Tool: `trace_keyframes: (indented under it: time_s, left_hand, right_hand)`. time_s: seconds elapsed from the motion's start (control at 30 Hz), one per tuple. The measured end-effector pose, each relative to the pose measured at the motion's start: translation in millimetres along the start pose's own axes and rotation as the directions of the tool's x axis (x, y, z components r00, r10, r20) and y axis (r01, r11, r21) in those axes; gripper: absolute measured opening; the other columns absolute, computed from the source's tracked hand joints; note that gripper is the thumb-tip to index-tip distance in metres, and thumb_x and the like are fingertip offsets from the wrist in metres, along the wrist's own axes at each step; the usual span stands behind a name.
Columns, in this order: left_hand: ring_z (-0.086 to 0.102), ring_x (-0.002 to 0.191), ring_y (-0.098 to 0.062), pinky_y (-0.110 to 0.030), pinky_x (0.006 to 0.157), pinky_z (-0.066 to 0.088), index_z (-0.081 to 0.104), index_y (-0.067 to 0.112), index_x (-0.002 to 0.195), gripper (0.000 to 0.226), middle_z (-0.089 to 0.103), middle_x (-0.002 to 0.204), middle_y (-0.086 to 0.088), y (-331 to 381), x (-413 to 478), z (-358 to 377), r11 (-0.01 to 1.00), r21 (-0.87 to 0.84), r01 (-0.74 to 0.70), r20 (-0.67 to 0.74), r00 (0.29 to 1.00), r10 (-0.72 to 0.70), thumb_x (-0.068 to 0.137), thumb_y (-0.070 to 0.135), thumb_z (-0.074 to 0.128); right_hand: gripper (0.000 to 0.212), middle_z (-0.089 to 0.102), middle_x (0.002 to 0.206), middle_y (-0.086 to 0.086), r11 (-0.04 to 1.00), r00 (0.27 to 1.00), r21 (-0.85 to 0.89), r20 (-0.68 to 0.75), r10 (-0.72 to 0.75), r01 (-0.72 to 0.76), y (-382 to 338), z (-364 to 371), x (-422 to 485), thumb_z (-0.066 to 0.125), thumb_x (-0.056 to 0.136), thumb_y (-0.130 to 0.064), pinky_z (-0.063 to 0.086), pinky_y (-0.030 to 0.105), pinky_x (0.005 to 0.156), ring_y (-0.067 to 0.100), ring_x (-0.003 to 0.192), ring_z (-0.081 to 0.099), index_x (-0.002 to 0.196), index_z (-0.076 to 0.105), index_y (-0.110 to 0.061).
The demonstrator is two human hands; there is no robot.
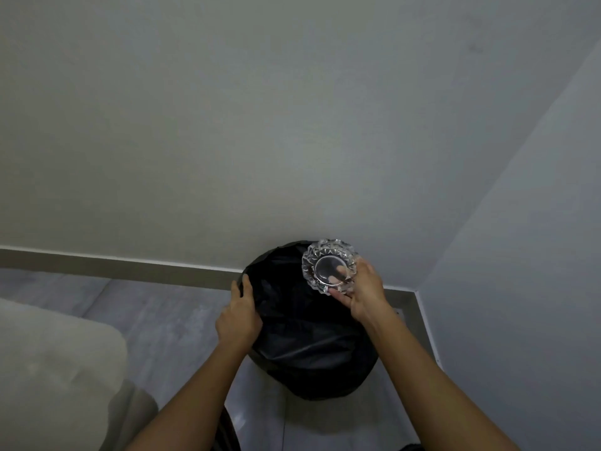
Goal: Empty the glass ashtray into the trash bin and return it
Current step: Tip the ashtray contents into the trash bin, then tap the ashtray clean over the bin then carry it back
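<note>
A round cut-glass ashtray (pixel 328 265) is tipped on its side over the far right part of the trash bin (pixel 302 346), its underside toward me. My right hand (pixel 366 289) grips its lower right edge, and fingertips show through the glass. The bin is lined with a black bag and stands on the floor in a room corner. My left hand (pixel 239 315) rests on the bin's left rim, fingers closed on the bag edge. What lies inside the bin is too dark to see.
White walls meet in a corner just behind and to the right of the bin, with a grey baseboard (pixel 130 265) along the floor. A light beige cushioned seat (pixel 55 369) fills the lower left. Grey floor tiles (pixel 156 307) lie between it and the bin.
</note>
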State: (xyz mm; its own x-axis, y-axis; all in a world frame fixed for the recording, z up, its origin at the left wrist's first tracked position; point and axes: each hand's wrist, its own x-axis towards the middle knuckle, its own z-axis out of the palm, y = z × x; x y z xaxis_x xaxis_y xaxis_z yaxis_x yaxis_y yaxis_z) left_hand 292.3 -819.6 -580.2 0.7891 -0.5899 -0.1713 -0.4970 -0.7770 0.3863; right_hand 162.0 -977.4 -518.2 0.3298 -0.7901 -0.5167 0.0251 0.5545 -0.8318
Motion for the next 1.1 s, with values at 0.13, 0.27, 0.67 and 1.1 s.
trace_keyframes:
  time_s: [0.13, 0.27, 0.67, 1.1]
  left_hand:
    - [0.031, 0.142, -0.032, -0.049, 0.116, 0.027, 0.026, 0.011, 0.149, 0.071, 0.033, 0.156, -0.01, 26, 8, -31, 0.97, -0.208, -0.13, -0.068, 0.991, 0.118, 0.093, 0.047, 0.049]
    - [0.018, 0.149, -0.019, -0.046, 0.123, 0.007, 0.008, 0.013, 0.154, 0.116, 0.026, 0.16, -0.001, 67, 6, -88, 0.912, -0.359, -0.2, 0.09, 0.965, 0.247, 0.07, 0.062, 0.07]
    - [0.046, 0.132, -0.015, -0.05, 0.114, 0.028, 0.041, 0.03, 0.137, 0.104, 0.054, 0.139, 0.012, 123, -84, -292, 0.866, -0.429, -0.257, -0.127, 0.966, 0.224, 0.047, 0.076, 0.065]
    - [0.04, 0.139, -0.015, -0.029, 0.111, 0.037, 0.028, 0.022, 0.149, 0.109, 0.042, 0.151, 0.004, 140, -150, -451, 0.89, -0.415, -0.186, 0.051, 0.973, 0.227, 0.06, 0.05, 0.084]
  right_hand:
    - [0.022, 0.064, 0.115, 0.009, 0.997, 1.0, -0.08, 0.016, -0.014, 0.015, -22, 11, -9, 0.039, 0.099, -0.038, 0.053, 0.026, 0.042, 0.035, 0.105, 0.064, 0.117, 0.05, -0.03]
    - [0.02, 0.062, 0.118, 0.008, 0.992, 0.999, -0.126, 0.039, -0.017, 0.022, -71, 27, -36, 0.041, 0.098, -0.041, 0.053, 0.026, 0.043, 0.034, 0.103, 0.064, 0.11, 0.053, -0.032]
    - [0.022, 0.07, 0.095, 0.004, 0.943, 0.978, -0.332, 0.204, 0.049, 0.022, -234, 92, -192, 0.041, 0.098, -0.034, 0.057, 0.028, 0.047, 0.025, 0.081, 0.068, 0.106, 0.059, -0.024]
    - [0.034, 0.067, 0.087, 0.008, 0.967, 0.969, -0.226, 0.186, 0.16, -0.117, -311, 127, -294, 0.04, 0.1, -0.037, 0.054, 0.031, 0.039, 0.025, 0.067, 0.068, 0.128, 0.05, -0.02]
